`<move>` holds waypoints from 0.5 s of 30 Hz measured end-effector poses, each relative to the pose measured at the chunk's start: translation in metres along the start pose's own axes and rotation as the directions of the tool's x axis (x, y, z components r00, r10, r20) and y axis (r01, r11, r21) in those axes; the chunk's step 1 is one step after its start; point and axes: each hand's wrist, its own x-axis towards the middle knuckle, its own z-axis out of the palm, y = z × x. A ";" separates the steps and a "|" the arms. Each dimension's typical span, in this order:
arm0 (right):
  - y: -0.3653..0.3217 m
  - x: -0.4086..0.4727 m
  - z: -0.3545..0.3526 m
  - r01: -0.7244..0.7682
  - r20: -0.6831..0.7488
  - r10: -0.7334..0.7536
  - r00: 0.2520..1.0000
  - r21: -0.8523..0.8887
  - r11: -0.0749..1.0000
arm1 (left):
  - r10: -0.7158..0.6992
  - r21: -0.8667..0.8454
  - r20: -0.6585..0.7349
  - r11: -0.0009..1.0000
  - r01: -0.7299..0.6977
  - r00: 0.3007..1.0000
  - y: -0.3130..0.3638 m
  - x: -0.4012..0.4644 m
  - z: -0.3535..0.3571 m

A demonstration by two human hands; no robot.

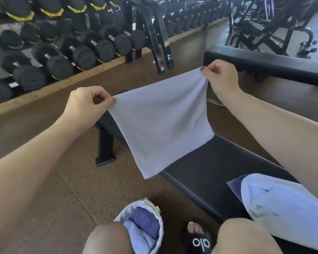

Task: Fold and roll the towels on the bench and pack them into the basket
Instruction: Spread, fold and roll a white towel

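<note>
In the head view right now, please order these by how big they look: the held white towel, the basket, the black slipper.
1. Held white towel, clearly the largest.
2. Basket, partly hidden by a knee, so unsure.
3. Black slipper, smallest, though partly cut off by the frame edge.

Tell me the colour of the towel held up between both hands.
White, plain with no pattern; the towel shows clearly in the head view.

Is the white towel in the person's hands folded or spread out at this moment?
Spread out: the white towel hangs as a flat sheet, with the left hand and right hand each pinching a top corner. Whether it is doubled cannot be told.
</note>
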 end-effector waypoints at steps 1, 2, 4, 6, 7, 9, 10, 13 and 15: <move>-0.004 -0.002 -0.006 -0.007 -0.003 0.007 1.000 0.014 1.000 | 0.023 0.013 -0.007 1.000 -0.023 1.000 0.004 -0.001 -0.005; -0.009 -0.004 -0.011 -0.018 -0.006 0.019 1.000 0.026 0.999 | 0.045 0.029 -0.014 0.999 -0.045 0.999 0.007 -0.002 -0.009; -0.017 -0.008 -0.019 -0.049 -0.019 0.050 0.999 0.058 0.997 | 0.071 0.054 -0.032 0.996 -0.069 0.997 0.014 -0.005 -0.015; -0.023 -0.013 -0.025 -0.078 -0.020 0.080 0.997 0.095 0.992 | 0.080 0.061 -0.052 0.995 -0.077 0.995 0.020 -0.007 -0.019; -0.026 -0.016 -0.028 -0.089 -0.016 0.091 0.996 0.112 0.990 | 0.085 0.063 -0.061 0.995 -0.081 0.995 0.023 -0.008 -0.021; -0.029 -0.020 -0.032 -0.088 -0.014 0.091 0.996 0.134 0.987 | 0.098 0.064 -0.074 0.994 -0.094 0.992 0.026 -0.010 -0.024; -0.031 -0.022 -0.034 -0.085 -0.016 0.088 0.996 0.137 0.987 | 0.107 0.071 -0.078 0.992 -0.102 0.991 0.028 -0.011 -0.026; -0.033 -0.025 -0.040 -0.083 -0.024 0.087 0.996 0.132 0.988 | 0.114 0.071 -0.085 0.992 -0.108 0.990 0.031 -0.014 -0.032; -0.035 -0.026 -0.044 -0.082 -0.002 0.083 0.997 0.149 0.985 | 0.122 0.044 -0.090 0.992 -0.119 0.988 0.031 -0.014 -0.036</move>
